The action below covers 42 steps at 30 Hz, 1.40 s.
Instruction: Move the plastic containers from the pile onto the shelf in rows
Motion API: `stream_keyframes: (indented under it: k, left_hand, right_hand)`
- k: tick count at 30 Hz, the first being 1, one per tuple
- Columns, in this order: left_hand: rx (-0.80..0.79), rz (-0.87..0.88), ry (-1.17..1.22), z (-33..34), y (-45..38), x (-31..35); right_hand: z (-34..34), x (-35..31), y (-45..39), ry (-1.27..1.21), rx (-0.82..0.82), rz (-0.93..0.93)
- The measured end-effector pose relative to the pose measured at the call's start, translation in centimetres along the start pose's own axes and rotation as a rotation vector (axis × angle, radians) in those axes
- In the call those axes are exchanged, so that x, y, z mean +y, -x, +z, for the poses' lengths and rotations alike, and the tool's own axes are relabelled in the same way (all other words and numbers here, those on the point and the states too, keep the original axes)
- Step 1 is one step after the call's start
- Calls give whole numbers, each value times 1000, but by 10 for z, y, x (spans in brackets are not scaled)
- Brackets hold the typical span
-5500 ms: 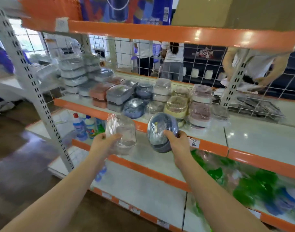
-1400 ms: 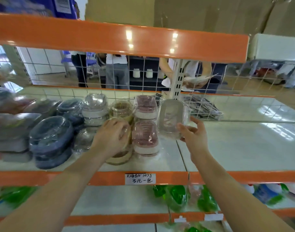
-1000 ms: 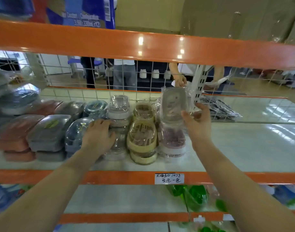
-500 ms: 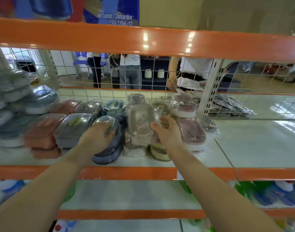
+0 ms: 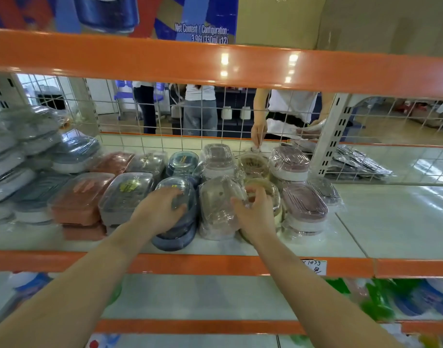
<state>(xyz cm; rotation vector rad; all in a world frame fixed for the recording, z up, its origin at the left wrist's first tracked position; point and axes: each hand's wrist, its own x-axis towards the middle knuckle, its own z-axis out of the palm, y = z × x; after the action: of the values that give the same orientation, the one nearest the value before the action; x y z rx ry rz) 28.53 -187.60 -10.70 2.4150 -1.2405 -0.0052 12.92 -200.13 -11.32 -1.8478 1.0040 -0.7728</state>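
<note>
Clear container [image 5: 219, 207] now stands on shelf [image 5: 391, 222], long axis front-to-back.

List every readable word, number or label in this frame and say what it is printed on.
"Net Content / Configuration:" on the blue carton above the top beam.
"3.96l (330ml x12)" below it on that carton, partly cut by the beam.
"1039" handwritten on the price tag; the rest is cut off.
Yellow sticker on a grey container: too blurred.

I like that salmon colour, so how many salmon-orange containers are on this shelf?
3 salmon containers: top of the front stack, one beneath it, one behind; others may be hidden.
</note>
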Motion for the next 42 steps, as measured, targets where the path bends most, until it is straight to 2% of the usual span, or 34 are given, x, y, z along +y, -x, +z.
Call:
stream_keyframes:
  k: [7, 17, 23, 28, 35, 42]
  left_hand:
    - [23, -44, -86, 3, -3, 9]
    - [58, -74, -60, 1, -5, 9]
    - [79, -65, -89, 2, -9, 8]
    - [50, -88, -60, 0, -10, 10]
    - [56, -91, -54, -1, -6, 11]
    - [50, -86, -50, 0, -5, 9]
  right_hand:
    - [-16, 9, 0, -2, 81, -1]
    - [-5, 8, 1, -19, -20, -21]
    - [-1, 9, -6, 18, -9, -46]
    - [12, 7, -3, 122, -26, -101]
    - [14, 11, 6, 502, -223, -102]
    - [19, 13, 13, 640, -198, -189]
